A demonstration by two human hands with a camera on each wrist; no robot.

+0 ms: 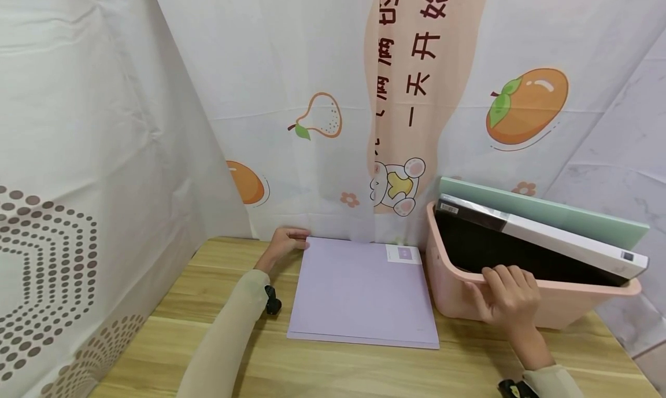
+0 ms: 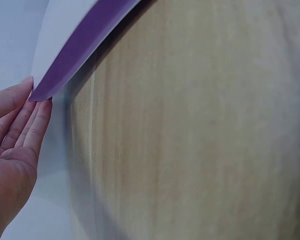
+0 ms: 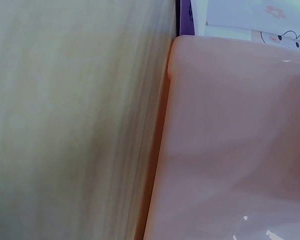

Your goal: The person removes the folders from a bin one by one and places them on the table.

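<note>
- Lilac folder point(image 1: 364, 294) lies flat on the table point(image 1: 322, 375), just left of the pink bin point(image 1: 442, 288).
- Left hand point(image 1: 283, 247): thumb and fingers nearly closed, pinching the folder's far left corner.
- Right hand point(image 1: 507, 299): fingers curled over the bin's front rim, thumb on the outside wall.
- Risk: folder pivots or slips if lifted, since the hold is one corner only (smooth cover, probably little friction).
- Risk: folder's right edge could snag the bin wall; they're that close.
- Risk: bin could slide or tip if the rim gets pulled; the green slab point(image 1: 572, 221) and white box file point(image 1: 572, 244) stick up past the rim and could shift.
- Materials: folder thin, rectangular, matte, darker purple along its edge, white label point(image 1: 392, 253) at far right. Bin looks like glossy plastic, rounded corners. Table is wood-grained. Dark bin interior: can't tell if liner or contents.
</note>
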